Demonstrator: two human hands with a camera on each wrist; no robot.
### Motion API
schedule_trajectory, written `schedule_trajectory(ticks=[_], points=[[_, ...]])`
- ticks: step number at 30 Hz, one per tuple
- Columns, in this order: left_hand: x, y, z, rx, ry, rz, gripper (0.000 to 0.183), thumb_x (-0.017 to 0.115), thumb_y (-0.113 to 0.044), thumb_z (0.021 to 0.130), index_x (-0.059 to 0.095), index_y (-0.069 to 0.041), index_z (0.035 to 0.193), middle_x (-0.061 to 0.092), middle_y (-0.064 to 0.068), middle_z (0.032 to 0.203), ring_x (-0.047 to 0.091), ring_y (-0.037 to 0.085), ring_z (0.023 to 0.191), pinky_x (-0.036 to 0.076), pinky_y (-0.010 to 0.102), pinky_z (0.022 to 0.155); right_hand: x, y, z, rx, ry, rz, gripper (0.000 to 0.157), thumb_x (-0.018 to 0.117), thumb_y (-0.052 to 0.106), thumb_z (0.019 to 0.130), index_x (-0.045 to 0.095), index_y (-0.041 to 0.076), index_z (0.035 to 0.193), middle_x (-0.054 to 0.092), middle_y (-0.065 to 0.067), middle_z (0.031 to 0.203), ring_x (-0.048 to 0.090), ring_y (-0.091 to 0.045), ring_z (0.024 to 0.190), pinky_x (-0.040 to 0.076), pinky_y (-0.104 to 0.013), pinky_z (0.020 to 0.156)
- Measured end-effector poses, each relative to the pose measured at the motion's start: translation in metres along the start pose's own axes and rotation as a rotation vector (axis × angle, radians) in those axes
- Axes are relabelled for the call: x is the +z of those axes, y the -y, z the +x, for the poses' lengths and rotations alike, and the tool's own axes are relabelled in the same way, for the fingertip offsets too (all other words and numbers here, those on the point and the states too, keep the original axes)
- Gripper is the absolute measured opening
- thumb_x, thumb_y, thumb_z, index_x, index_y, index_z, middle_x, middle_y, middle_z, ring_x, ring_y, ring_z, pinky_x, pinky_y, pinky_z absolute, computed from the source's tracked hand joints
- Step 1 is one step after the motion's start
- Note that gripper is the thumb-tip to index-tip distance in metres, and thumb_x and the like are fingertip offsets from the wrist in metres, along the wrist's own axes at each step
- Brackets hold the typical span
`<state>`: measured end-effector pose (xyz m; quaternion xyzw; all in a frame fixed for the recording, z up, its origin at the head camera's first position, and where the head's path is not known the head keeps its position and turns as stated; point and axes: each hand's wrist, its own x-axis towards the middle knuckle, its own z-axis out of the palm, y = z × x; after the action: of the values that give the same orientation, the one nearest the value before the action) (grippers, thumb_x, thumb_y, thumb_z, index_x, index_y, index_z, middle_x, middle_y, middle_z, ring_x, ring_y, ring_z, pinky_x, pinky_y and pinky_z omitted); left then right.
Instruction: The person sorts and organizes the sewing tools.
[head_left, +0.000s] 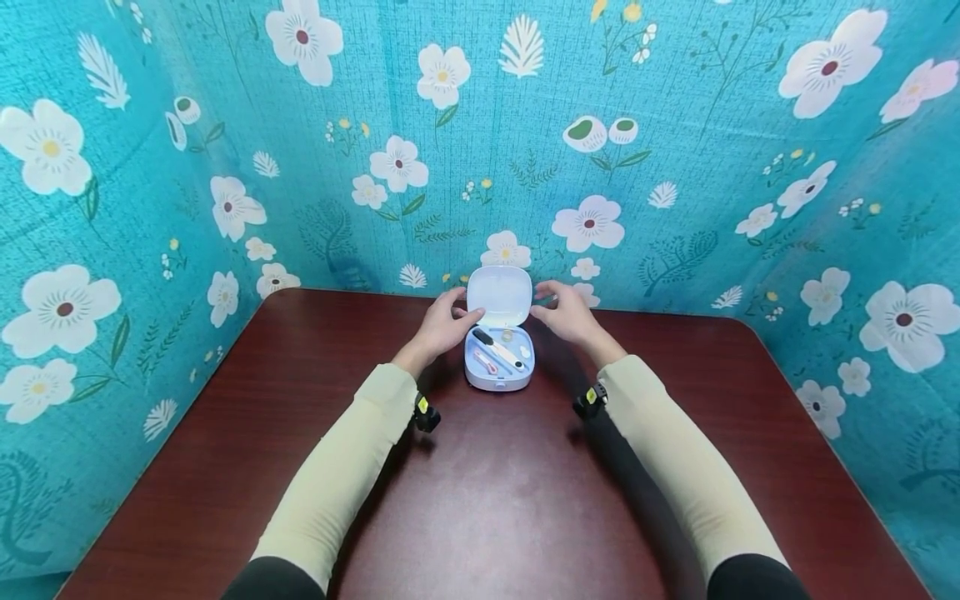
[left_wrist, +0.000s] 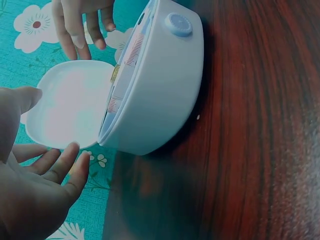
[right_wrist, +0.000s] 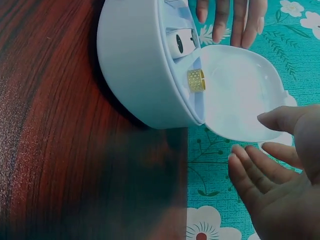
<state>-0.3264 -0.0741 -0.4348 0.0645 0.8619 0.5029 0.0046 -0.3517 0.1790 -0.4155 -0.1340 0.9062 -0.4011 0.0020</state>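
A pale blue case stands near the table's back edge, its white lid raised. Inside lie a long white tool with black ends, a small pink item and a dimpled gold ring thimble. To the lid's left is my left hand, its thumb overlapping the lid's edge and its fingers spread beside it. At the opposite side my right hand has its thumb by the lid's rim and its fingers loosely bent. Whether either hand touches the lid is hard to tell.
The case rests on a dark red-brown wooden table. Right behind it hangs a teal flowered curtain, which also runs along both sides. A round button-like catch sticks out from the case's front.
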Motion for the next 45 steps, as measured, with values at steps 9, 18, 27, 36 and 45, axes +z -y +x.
schedule_trajectory(ticks=[9, 18, 27, 36, 45], points=[[0.003, 0.001, -0.001, 0.000, 0.014, -0.050, 0.062, 0.066, -0.034, 0.101, 0.043, -0.009, 0.153, 0.047, 0.013, 0.149, 0.058, 0.024, 0.125, 0.051, 0.041, 0.101, 0.006, -0.005, 0.001, -0.025, 0.013, 0.083, 0.048, 0.063, 0.014, 0.101, 0.049, -0.001, 0.144, 0.058, -0.021, 0.138, 0.067, -0.034, 0.112, 0.057, -0.048, 0.090], [0.000, 0.004, -0.006, 0.036, -0.011, -0.161, 0.050, 0.054, -0.036, 0.107, 0.045, -0.009, 0.148, 0.052, 0.013, 0.144, 0.056, 0.027, 0.129, 0.050, 0.043, 0.103, 0.007, -0.004, -0.013, -0.112, -0.036, 0.143, 0.041, 0.064, 0.008, 0.100, 0.053, 0.000, 0.139, 0.060, -0.019, 0.133, 0.065, -0.037, 0.115, 0.054, -0.052, 0.095], [-0.002, 0.012, -0.015, 0.089, 0.007, -0.214, 0.046, 0.049, -0.039, 0.109, 0.052, -0.007, 0.141, 0.061, 0.014, 0.131, 0.061, 0.032, 0.124, 0.053, 0.040, 0.099, 0.008, -0.009, -0.034, -0.198, -0.030, 0.182, 0.038, 0.066, 0.007, 0.099, 0.056, 0.000, 0.135, 0.064, -0.020, 0.126, 0.066, -0.034, 0.114, 0.053, -0.048, 0.098], [-0.003, 0.021, -0.032, 0.173, 0.028, -0.031, 0.037, 0.051, -0.034, 0.109, 0.061, -0.008, 0.134, 0.062, 0.010, 0.131, 0.057, 0.025, 0.124, 0.045, 0.042, 0.108, 0.018, -0.017, -0.056, -0.205, 0.026, 0.198, 0.036, 0.058, -0.007, 0.098, 0.058, -0.001, 0.133, 0.063, -0.022, 0.131, 0.063, -0.037, 0.121, 0.049, -0.052, 0.102], [-0.005, 0.028, -0.046, 0.209, 0.248, 0.156, 0.063, 0.068, -0.033, 0.100, 0.043, -0.008, 0.152, 0.043, 0.013, 0.153, 0.050, 0.030, 0.137, 0.048, 0.046, 0.105, 0.020, -0.015, -0.074, -0.284, 0.122, 0.100, 0.038, 0.064, 0.001, 0.097, 0.059, -0.003, 0.135, 0.057, -0.021, 0.136, 0.058, -0.039, 0.125, 0.046, -0.056, 0.105]])
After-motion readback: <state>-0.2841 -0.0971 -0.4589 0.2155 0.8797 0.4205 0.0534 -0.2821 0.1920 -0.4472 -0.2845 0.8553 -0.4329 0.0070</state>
